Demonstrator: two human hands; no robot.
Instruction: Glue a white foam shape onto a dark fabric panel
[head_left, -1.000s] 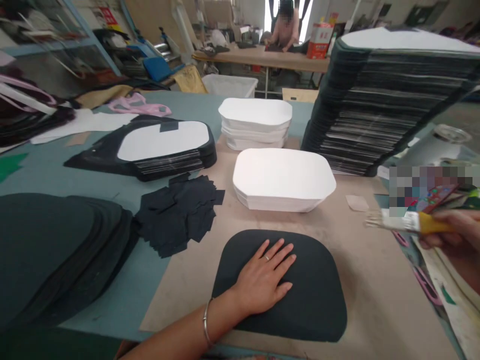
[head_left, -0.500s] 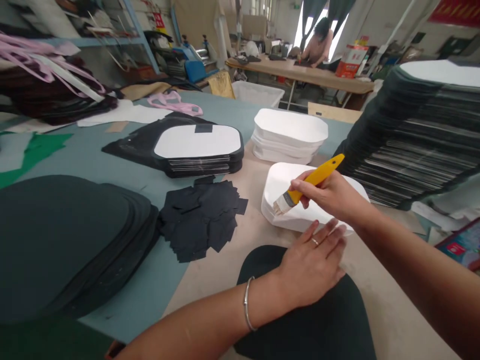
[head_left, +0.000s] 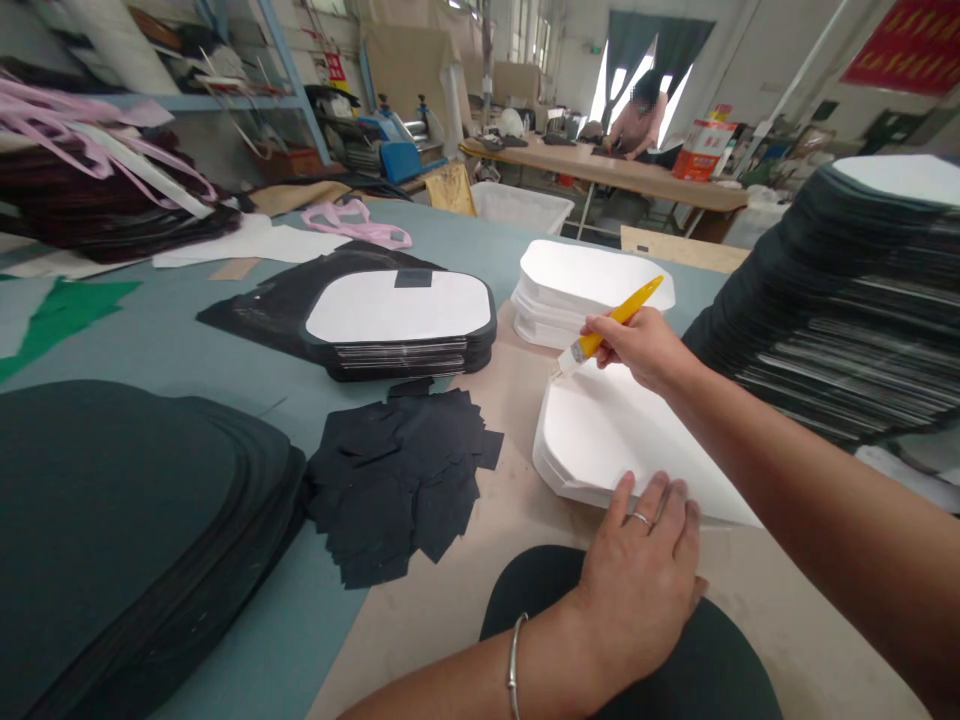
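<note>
Since before, my right hand [head_left: 637, 345], gripping one yellow brush [head_left: 604, 335], had moved toward twelve o'clock; my left hand [head_left: 637, 590] lay flat, fingers touching the nearer of two white stacks [head_left: 600, 440].

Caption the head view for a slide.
Right hand brushes the near white stack with a yellow-handled brush; left hand steadies it.

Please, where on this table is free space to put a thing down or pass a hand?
Free: the blue table left of the flat black stack, and the brown board between the black scraps and the near white stack. Crowded: around the left hand and the right hand with the brush.
</note>
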